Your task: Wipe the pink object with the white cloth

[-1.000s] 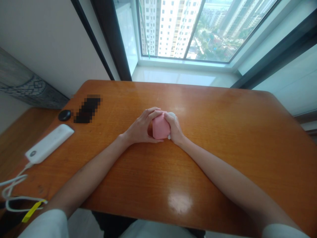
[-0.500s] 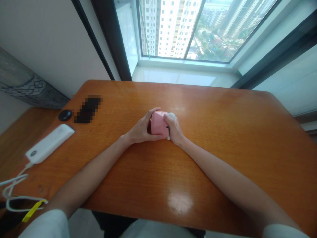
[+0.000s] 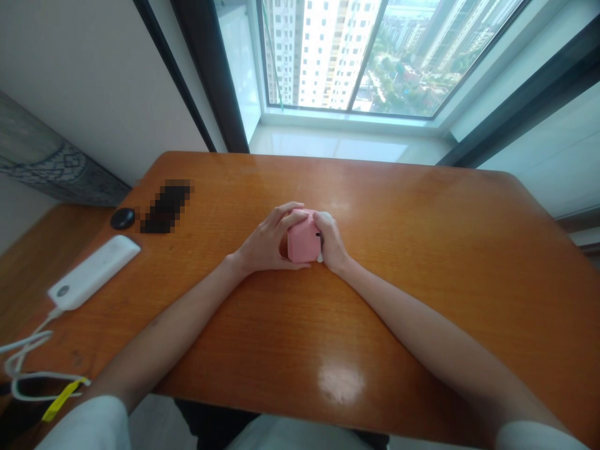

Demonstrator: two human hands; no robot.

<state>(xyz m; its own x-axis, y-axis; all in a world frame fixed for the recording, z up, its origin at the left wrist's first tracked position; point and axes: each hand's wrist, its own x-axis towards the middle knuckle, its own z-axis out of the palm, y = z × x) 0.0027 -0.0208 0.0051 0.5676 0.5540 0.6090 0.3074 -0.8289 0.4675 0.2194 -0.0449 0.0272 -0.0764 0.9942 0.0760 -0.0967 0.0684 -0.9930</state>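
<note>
2 hands grip a small pink box point(image 3: 304, 240) at the middle of the wooden table point(image 3: 422, 262): the left hand point(image 3: 267, 240) curls its fingers over the box's top and left side, and the right hand point(image 3: 332, 240) clasps its right side. Compared with 0.5 s ago, the left fingers have slid further over the top, hiding more pink, while the white power bank point(image 3: 94, 270) far left of the box has stayed put.

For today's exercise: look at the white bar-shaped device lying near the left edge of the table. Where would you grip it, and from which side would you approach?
Grip the white bar-shaped device across its narrow width near the middle, coming from above. It lies flat on the table, long and slim, so its long sides offer opposed faces. A white cable leaves its near end, so avoid that end. Both hands, left hand and right hand, are on a pink object.
</note>
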